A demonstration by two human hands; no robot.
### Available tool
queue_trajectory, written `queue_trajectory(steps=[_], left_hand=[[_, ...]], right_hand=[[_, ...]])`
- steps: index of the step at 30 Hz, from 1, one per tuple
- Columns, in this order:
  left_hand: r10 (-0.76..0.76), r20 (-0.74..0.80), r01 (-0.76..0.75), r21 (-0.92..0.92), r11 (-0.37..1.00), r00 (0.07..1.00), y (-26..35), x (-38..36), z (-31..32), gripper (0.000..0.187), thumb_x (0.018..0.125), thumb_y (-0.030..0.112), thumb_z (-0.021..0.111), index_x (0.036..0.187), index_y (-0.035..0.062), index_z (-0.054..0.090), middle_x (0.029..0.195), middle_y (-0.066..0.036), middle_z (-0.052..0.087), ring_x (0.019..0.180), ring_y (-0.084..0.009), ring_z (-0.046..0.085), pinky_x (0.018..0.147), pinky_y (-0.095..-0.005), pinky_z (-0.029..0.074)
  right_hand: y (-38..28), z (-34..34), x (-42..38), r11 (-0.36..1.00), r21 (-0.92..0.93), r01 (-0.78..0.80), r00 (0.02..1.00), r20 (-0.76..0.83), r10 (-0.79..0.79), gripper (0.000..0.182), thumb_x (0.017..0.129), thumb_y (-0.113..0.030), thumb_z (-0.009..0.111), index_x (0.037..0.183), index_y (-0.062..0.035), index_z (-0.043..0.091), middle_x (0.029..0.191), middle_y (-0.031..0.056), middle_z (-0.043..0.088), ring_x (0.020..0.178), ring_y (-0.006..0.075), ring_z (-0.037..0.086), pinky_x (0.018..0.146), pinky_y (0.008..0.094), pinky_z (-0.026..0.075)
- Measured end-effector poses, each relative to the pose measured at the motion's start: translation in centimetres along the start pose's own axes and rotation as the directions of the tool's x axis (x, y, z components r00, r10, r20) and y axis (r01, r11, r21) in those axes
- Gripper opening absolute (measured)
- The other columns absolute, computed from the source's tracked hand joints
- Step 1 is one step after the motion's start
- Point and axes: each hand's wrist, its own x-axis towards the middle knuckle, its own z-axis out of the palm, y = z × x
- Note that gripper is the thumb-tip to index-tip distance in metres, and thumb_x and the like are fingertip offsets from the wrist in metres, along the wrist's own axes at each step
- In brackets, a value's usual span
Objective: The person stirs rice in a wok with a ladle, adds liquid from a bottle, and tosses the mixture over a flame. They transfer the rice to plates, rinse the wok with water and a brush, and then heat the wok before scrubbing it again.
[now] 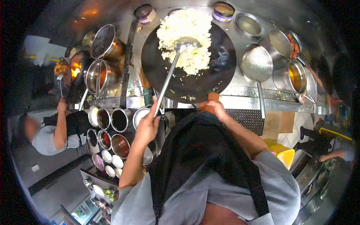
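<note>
Two hands work the wok (210, 75): the left hand (148, 125) grips the ladle (176, 60) in the fried rice (187, 33), the right hand (214, 108) clutches an orange cloth (212, 98) at the rim.

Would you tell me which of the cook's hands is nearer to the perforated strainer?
The right hand, at the wok's near rim, sits closer to the strainer. The left hand grips the ladle handle farther away.

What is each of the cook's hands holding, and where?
Left hand grips the long steel ladle at its handle end; right hand holds the black wok's orange-wrapped handle.
</note>
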Motion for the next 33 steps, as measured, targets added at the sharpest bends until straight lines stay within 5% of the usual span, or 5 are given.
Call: queue_trajectory(steps=[6, 15, 18, 24, 33], left_hand=[[-0.436, 0.294, 0.440, 0.055, 0.896, 0.851, 6.6, -2.2, -9.3, 0.065, 0.088, 0.009, 0.064, 0.147, 0.0218, 0.040, 0.074, -0.019, 0.062, 0.061, -0.0260, 0.060, 0.068, -0.0360, 0.050], [0.158, -0.169, -0.159, 0.005, 0.987, 0.973, 1.0, -0.7, 1.9, 0.064, 0.090, 0.005, 0.060, 0.147, 0.0247, 0.039, 0.075, -0.018, 0.060, 0.057, -0.0282, 0.059, 0.059, -0.0347, 0.048], [-0.413, 0.372, 0.555, -0.549, 0.625, 0.832, 4.4, -1.2, -3.8, 0.049, 0.094, 0.010, 0.056, 0.142, 0.0155, 0.048, 0.067, -0.003, 0.054, 0.043, -0.0125, 0.047, 0.042, -0.0242, 0.042], [0.440, 0.348, 0.329, -0.936, 0.122, 0.828, 1.7, 9.7, -9.2, 0.074, 0.082, 0.072, 0.054, 0.113, 0.0047, 0.047, 0.112, -0.028, 0.060, 0.102, -0.0427, 0.064, 0.079, -0.0499, 0.057], [0.283, -0.590, -0.421, -0.109, 0.900, 0.757, 8.5, 29.6, -14.6, 0.054, 0.092, 0.055, 0.055, 0.080, 0.0047, 0.070, 0.063, -0.002, 0.057, 0.058, -0.0122, 0.050, 0.054, -0.0310, 0.038]], right_hand=[[-14.0, 9.2, 2.7, 0.974, 0.206, -0.097, 0.973, -0.188, 0.137, 0.045, 0.084, -0.025, 0.061, 0.122, -0.0087, 0.044, 0.114, 0.0133, 0.055, 0.102, 0.0217, 0.052, 0.076, 0.0355, 0.048], [-3.1, 2.4, 0.7, 0.990, 0.142, 0.018, 0.994, 0.103, -0.033, 0.047, 0.086, -0.021, 0.055, 0.126, 0.0028, 0.048, 0.117, 0.0190, 0.059, 0.105, 0.0304, 0.062, 0.093, 0.0455, 0.053], [-8.9, 6.6, 2.2, 0.971, 0.240, -0.004, 0.985, -0.167, 0.045, 0.044, 0.085, -0.025, 0.058, 0.121, -0.0024, 0.046, 0.116, 0.0162, 0.058, 0.097, 0.0279, 0.063, 0.076, 0.0440, 0.055], [-12.3, 7.1, 11.5, 0.974, 0.203, -0.102, 0.983, -0.131, 0.130, 0.028, 0.088, -0.029, 0.059, 0.109, -0.0115, 0.054, 0.095, 0.0060, 0.065, 0.078, 0.0194, 0.062, 0.052, 0.0333, 0.046], [-9.4, 1.1, -3.2, 0.953, 0.303, -0.015, 0.998, -0.047, 0.031, 0.060, 0.090, -0.047, 0.061, 0.131, -0.0058, 0.048, 0.112, 0.0105, 0.064, 0.095, 0.0216, 0.064, 0.066, 0.0332, 0.051]])
